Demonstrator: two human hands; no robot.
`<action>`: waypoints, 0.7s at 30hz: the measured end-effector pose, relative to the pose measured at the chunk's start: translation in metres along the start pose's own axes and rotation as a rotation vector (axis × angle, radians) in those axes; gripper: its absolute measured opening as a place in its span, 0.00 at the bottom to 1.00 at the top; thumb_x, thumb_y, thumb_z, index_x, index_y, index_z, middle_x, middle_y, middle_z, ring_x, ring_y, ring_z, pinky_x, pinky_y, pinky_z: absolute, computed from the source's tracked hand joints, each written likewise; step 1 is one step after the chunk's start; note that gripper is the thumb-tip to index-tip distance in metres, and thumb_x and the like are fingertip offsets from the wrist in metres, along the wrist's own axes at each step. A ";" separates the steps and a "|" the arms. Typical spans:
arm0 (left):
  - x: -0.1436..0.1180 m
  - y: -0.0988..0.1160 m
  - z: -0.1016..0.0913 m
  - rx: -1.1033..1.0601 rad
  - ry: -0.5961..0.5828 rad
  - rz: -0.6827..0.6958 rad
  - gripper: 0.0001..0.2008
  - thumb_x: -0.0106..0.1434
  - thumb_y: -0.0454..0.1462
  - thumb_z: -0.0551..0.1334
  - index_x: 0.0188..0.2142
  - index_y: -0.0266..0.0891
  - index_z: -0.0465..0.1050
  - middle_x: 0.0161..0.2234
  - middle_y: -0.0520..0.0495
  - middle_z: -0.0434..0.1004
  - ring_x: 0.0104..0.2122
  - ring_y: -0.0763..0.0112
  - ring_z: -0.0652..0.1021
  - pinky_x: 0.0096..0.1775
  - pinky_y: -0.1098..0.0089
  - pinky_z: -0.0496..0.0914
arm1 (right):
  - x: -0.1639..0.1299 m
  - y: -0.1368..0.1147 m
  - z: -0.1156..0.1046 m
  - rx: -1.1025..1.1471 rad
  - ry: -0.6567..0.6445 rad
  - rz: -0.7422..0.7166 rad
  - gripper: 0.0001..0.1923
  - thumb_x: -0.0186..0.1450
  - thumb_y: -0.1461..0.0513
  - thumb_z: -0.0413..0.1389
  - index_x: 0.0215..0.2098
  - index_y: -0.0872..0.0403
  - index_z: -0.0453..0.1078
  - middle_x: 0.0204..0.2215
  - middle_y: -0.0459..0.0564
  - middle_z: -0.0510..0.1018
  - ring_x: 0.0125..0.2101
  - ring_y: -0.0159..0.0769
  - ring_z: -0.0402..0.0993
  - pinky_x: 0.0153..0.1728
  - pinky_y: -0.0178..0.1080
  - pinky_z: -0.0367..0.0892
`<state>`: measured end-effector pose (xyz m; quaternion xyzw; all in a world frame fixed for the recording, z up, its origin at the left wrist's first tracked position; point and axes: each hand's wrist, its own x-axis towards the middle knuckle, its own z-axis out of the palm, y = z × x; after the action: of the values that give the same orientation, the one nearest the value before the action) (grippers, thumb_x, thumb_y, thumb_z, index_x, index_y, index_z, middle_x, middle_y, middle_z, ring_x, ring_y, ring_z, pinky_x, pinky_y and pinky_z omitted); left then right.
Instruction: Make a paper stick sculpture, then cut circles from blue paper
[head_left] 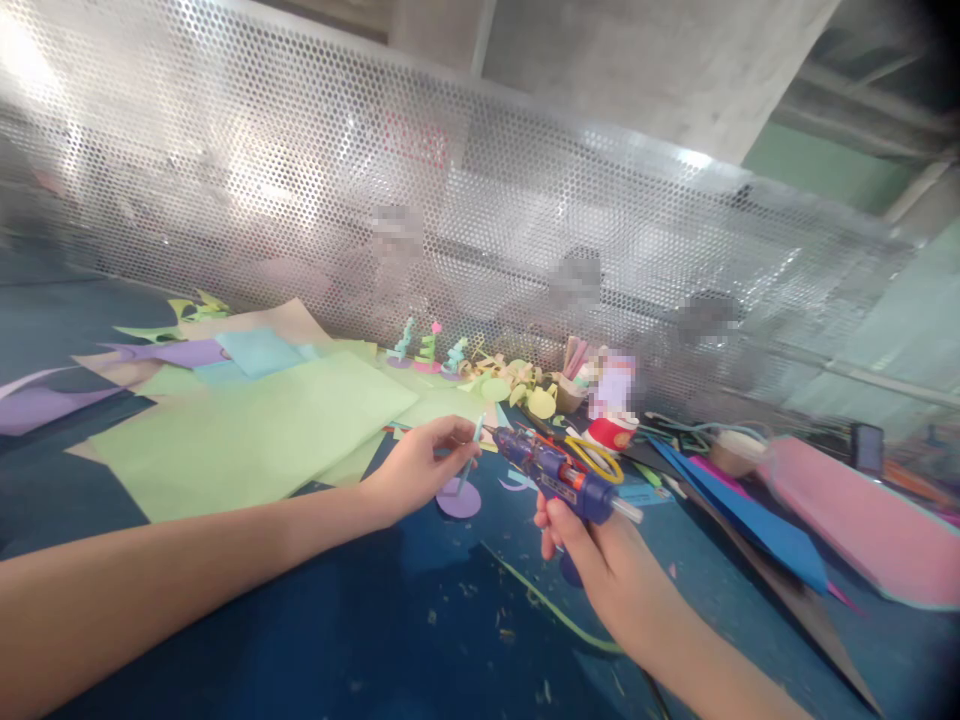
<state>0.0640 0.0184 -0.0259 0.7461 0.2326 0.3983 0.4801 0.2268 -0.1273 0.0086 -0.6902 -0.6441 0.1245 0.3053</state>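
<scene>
My right hand [600, 555] is wrapped round the handle of a blue hot glue gun [553, 475], with a clear glue stick poking from its rear. The gun's nozzle points left at a thin light-blue paper strip [471, 460]; I cannot tell whether it touches. My left hand [424, 462] pinches that strip between thumb and fingers, holding it nearly upright over a round purple paper disc [460, 500] on the blue table. Small paper spirals on round bases, one green [427, 348] and others light blue, stand behind my left hand.
Large light-green paper sheets [247, 430] cover the left of the table [337, 620]. Yellow paper pieces [517, 380], a red-and-white cup [611, 433] and yellow-handled scissors [596, 458] lie beyond the gun. Blue [750, 520] and pink sheets [862, 520] lie right. A perforated metal screen [300, 190] rises behind.
</scene>
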 end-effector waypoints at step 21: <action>0.000 0.002 0.001 0.028 -0.023 0.016 0.10 0.60 0.43 0.57 0.35 0.38 0.69 0.33 0.49 0.73 0.33 0.70 0.74 0.36 0.71 0.70 | 0.019 0.094 -0.062 -0.856 -0.069 0.186 0.12 0.58 0.56 0.54 0.31 0.59 0.66 0.33 0.65 0.73 0.32 0.51 0.74 0.29 0.43 0.66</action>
<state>0.0645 0.0173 -0.0242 0.7591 0.2268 0.3901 0.4692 0.3410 -0.1239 0.0071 -0.8050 -0.5825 -0.1040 -0.0424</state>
